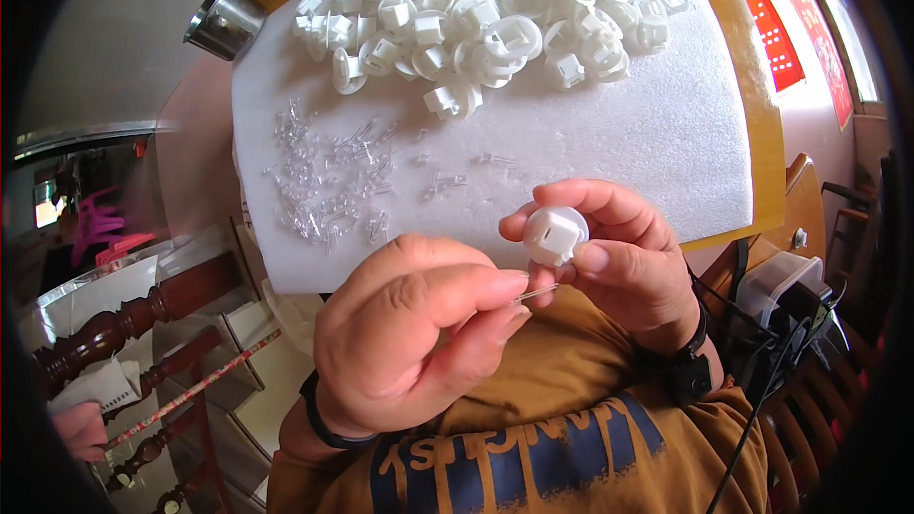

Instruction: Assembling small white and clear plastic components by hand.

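The round white fitting (552, 236) is smooth plastic with a soft sheen, like the heaped white plastic fittings (509, 36). The small clear slender pieces (333, 186) look glassy and glossy. Beneath them, the white foam sheet (657, 148) is matt and finely pebbled. The yellow-brown wooden bench (764, 157) has a polished surface; the silvery cylindrical cup (228, 19) is shiny metal. The brown T-shirt (543, 362) is matt cloth, and the dark turned rail (143, 319) is glossy wood.

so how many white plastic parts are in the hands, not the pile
1: a white plastic part, held by the right hand. None shows in the left hand, though its palm is partly hidden.
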`<act>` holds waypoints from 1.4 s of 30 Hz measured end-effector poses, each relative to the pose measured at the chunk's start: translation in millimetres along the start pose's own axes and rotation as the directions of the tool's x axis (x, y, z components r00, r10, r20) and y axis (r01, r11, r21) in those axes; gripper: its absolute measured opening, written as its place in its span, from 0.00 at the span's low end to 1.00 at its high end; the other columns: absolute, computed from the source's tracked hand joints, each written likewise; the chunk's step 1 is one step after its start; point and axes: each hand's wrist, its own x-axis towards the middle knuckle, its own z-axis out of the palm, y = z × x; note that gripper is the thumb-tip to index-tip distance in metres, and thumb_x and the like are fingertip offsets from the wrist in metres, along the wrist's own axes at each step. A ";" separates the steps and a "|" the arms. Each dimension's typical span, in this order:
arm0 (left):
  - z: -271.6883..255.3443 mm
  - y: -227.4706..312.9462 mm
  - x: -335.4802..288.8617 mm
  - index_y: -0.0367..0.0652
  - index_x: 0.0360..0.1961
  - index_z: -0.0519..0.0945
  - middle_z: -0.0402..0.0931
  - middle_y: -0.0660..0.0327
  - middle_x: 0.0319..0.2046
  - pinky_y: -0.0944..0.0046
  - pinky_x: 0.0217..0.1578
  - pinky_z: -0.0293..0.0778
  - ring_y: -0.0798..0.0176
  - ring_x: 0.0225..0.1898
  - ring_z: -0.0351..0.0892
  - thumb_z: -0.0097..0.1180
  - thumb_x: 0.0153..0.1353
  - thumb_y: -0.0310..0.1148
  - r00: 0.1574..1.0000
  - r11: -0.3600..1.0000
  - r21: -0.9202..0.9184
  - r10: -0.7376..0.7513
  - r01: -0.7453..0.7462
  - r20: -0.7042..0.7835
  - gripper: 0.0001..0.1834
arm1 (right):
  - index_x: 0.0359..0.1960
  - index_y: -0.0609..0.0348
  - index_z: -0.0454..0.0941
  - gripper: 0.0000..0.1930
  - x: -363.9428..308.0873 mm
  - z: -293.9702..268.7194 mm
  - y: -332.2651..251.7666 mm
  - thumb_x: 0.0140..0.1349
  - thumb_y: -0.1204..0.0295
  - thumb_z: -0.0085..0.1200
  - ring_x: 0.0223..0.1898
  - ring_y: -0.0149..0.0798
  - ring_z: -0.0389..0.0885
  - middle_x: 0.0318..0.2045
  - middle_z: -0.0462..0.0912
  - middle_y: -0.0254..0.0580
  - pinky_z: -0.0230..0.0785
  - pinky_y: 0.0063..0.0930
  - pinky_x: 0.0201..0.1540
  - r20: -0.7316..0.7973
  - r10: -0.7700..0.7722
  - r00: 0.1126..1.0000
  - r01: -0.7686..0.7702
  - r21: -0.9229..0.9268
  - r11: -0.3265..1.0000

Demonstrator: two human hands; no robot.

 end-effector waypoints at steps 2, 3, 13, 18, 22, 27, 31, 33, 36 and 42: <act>3.0 3.2 0.0 0.37 0.34 0.79 0.77 0.57 0.29 0.73 0.23 0.64 0.70 0.24 0.71 0.62 0.52 0.24 0.999 1.000 0.008 -0.024 0.024 -0.024 0.07 | 0.60 0.64 0.66 0.21 0.0 0.7 0.3 0.65 0.78 0.48 0.41 0.35 0.80 0.53 0.76 0.54 0.74 0.31 0.47 0.009 0.004 1.000 -0.004 0.001 1.000; 3.3 3.8 0.4 0.37 0.34 0.79 0.77 0.57 0.29 0.73 0.23 0.64 0.70 0.24 0.71 0.62 0.52 0.24 1.000 1.000 0.008 -0.022 0.022 -0.020 0.07 | 0.60 0.63 0.67 0.21 0.0 0.2 0.4 0.65 0.78 0.49 0.41 0.35 0.80 0.52 0.76 0.52 0.74 0.30 0.47 0.017 0.010 1.000 -0.010 0.001 1.000; 8.3 3.6 2.7 0.39 0.36 0.79 0.77 0.58 0.29 0.72 0.22 0.66 0.68 0.25 0.73 0.64 0.50 0.20 1.000 0.994 0.106 0.013 -0.011 -0.011 0.11 | 0.60 0.63 0.67 0.21 -1.5 -2.7 0.4 0.65 0.76 0.50 0.42 0.34 0.79 0.52 0.76 0.49 0.73 0.29 0.48 0.015 0.010 1.000 -0.010 -0.040 0.999; 9.9 1.1 2.4 0.39 0.36 0.79 0.77 0.58 0.28 0.72 0.22 0.66 0.68 0.24 0.73 0.64 0.50 0.21 0.999 0.991 0.130 0.036 -0.033 -0.017 0.11 | 0.60 0.63 0.67 0.21 -1.5 -2.5 -0.2 0.65 0.76 0.50 0.42 0.33 0.79 0.52 0.77 0.47 0.72 0.28 0.49 0.009 0.023 1.000 -0.023 -0.047 0.999; 8.5 0.7 2.0 0.39 0.36 0.79 0.77 0.58 0.27 0.72 0.22 0.65 0.68 0.24 0.72 0.64 0.50 0.21 1.000 0.992 0.126 0.014 -0.013 -0.002 0.11 | 0.60 0.64 0.67 0.21 -1.0 -3.4 0.1 0.65 0.76 0.51 0.42 0.33 0.78 0.52 0.77 0.47 0.72 0.28 0.50 0.015 0.019 1.000 -0.018 -0.041 0.999; 8.9 0.5 1.4 0.39 0.36 0.79 0.77 0.58 0.27 0.72 0.22 0.65 0.68 0.24 0.72 0.65 0.51 0.22 1.000 0.991 0.133 0.012 -0.012 -0.001 0.11 | 0.60 0.64 0.66 0.21 -1.1 -3.8 0.2 0.65 0.76 0.50 0.42 0.33 0.78 0.51 0.77 0.46 0.72 0.28 0.50 0.018 0.025 1.000 -0.024 -0.039 0.999; 10.6 -0.1 1.5 0.39 0.37 0.80 0.77 0.58 0.27 0.71 0.22 0.66 0.68 0.24 0.73 0.65 0.51 0.22 1.000 0.990 0.141 0.021 -0.021 0.001 0.11 | 0.61 0.64 0.66 0.22 -2.1 -4.2 0.3 0.65 0.77 0.50 0.42 0.33 0.78 0.51 0.77 0.46 0.72 0.28 0.50 0.023 0.027 0.999 -0.026 -0.034 0.999; 11.3 -0.3 1.4 0.39 0.37 0.80 0.77 0.58 0.27 0.71 0.23 0.66 0.68 0.24 0.73 0.65 0.51 0.21 1.000 0.989 0.145 0.026 -0.026 -0.001 0.11 | 0.61 0.65 0.66 0.22 -2.4 -3.6 0.7 0.65 0.77 0.50 0.42 0.32 0.78 0.50 0.78 0.45 0.72 0.27 0.50 0.030 0.017 0.999 -0.016 -0.025 1.000; 11.8 -0.4 1.1 0.39 0.37 0.80 0.77 0.57 0.28 0.71 0.23 0.67 0.67 0.24 0.73 0.65 0.51 0.21 1.000 0.988 0.154 0.024 -0.023 -0.005 0.11 | 0.61 0.66 0.66 0.22 -3.2 -1.8 -1.3 0.64 0.78 0.50 0.43 0.31 0.78 0.48 0.78 0.42 0.72 0.26 0.50 0.009 0.039 0.999 -0.038 -0.022 0.999; 9.1 0.9 1.5 0.39 0.36 0.79 0.77 0.57 0.28 0.71 0.23 0.66 0.67 0.25 0.73 0.64 0.50 0.21 1.000 0.979 0.202 0.021 -0.021 0.004 0.11 | 0.61 0.66 0.66 0.23 -5.8 2.1 -3.6 0.63 0.80 0.52 0.44 0.27 0.77 0.44 0.79 0.38 0.71 0.22 0.50 -0.017 0.017 1.000 -0.019 -0.072 0.997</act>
